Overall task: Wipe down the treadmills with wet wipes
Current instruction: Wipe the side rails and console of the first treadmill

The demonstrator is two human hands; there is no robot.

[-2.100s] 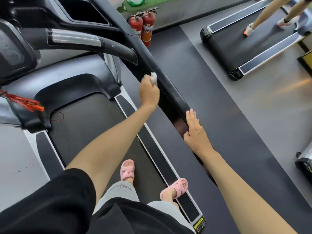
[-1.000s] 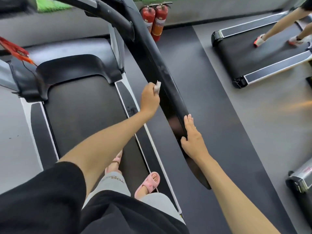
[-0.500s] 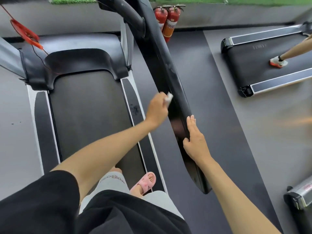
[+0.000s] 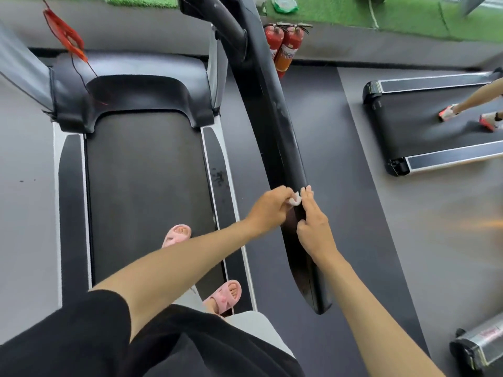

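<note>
Hanging at far left, a red safety clip (image 4: pixel 64 36) on its cord dangles over the motor cover (image 4: pixel 130 91) of the treadmill (image 4: pixel 147 186) the person stands on. Their pink slippers (image 4: pixel 177 235) are on the belt & at its right edge. Next over, the right foot rail (image 4: pixel 219 176) shows dark scuff marks approx. midway along.

Then comes the left hand (image 4: pixel 268 206), fingers curled, pinching a small bunched wet wipe (image 4: pixel 295 200) and pressing it against the black handrail (image 4: pixel 283 131), well down toward its free end. Just beside it the right hand (image 4: pixel 313 227) lies along the rail's top w/ fingers straight and fingertips next to the wipe. It holds nothing and seems only to steady. So the hands are close together, nearly meeting at the wipe.

Further right, two red fire extinguishers (image 4: pixel 285 47) stand by the wall. A second treadmill (image 4: pixel 435 123) has another person's feet (image 4: pixel 449 114) on it.

Step in hand, by my read: wiping the right handrail, w/ most of its length above the wipe and only the lower stretch below it. The next move prob. calls for the right hand to lift off or slide back, since it covers the part the wipe would reach next. After that the wipe can run to the rail's tip. The scuffed foot rail looks due for a pass after that, and the other treadmills too.
</note>
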